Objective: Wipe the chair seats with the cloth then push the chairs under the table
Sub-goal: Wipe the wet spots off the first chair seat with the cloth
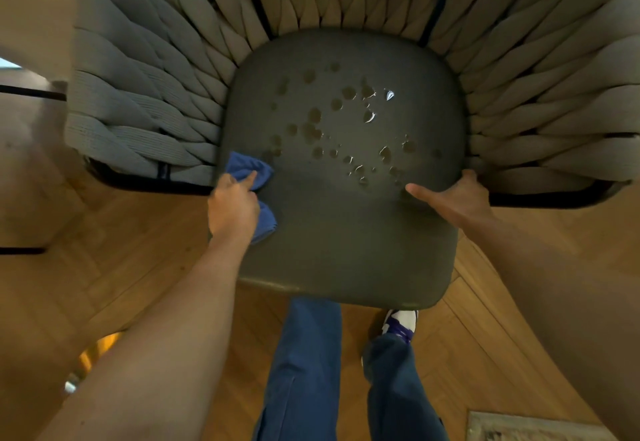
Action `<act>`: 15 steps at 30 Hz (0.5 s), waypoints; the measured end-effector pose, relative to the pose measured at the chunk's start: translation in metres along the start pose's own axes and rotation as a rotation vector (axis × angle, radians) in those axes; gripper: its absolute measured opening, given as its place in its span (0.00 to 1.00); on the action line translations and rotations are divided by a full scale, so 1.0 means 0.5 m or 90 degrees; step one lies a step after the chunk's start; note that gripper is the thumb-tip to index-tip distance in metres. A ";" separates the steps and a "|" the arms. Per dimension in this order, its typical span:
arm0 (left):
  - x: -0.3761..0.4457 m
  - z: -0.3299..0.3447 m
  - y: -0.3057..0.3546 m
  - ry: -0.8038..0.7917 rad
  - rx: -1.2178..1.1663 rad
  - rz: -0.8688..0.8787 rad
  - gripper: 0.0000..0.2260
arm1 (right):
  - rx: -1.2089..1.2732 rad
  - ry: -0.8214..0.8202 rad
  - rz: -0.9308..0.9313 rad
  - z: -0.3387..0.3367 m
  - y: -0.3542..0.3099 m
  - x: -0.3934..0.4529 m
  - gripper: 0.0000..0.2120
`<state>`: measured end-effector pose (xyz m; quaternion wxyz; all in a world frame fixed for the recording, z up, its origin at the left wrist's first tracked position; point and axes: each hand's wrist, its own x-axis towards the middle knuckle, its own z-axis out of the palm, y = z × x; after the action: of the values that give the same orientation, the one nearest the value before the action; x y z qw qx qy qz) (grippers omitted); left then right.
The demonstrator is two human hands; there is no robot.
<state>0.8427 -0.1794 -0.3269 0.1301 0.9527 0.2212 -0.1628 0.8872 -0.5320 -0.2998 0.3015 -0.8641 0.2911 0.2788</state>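
A chair with a dark olive seat (346, 233) and a woven grey rope back (145, 101) fills the view below me. Many wet spots (325, 129) dot the middle of the seat. My left hand (233, 207) presses a crumpled blue cloth (247, 167) onto the seat's left edge, fingers curled over it. My right hand (453, 196) rests on the seat's right edge, thumb stretched out across the cushion, the other fingers hidden toward the black frame.
Herringbone wood floor (121, 267) lies around the chair. My legs in blue jeans (304, 371) and a white and purple shoe (400, 324) stand at the seat's front edge. A rug corner (519, 426) shows at bottom right. Pale furniture (31, 42) stands at left.
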 end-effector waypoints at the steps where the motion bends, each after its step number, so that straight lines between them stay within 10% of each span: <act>1: 0.011 -0.008 -0.017 0.018 -0.002 -0.009 0.18 | 0.003 0.004 0.001 0.002 -0.001 0.000 0.52; 15: -0.050 0.047 0.181 -0.010 -0.155 0.063 0.17 | 0.105 -0.017 0.076 -0.034 -0.005 0.015 0.41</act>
<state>0.8573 -0.2749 -0.3229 0.2541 0.9384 0.1908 -0.1358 0.8991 -0.5445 -0.2927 0.3585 -0.8137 0.3599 0.2825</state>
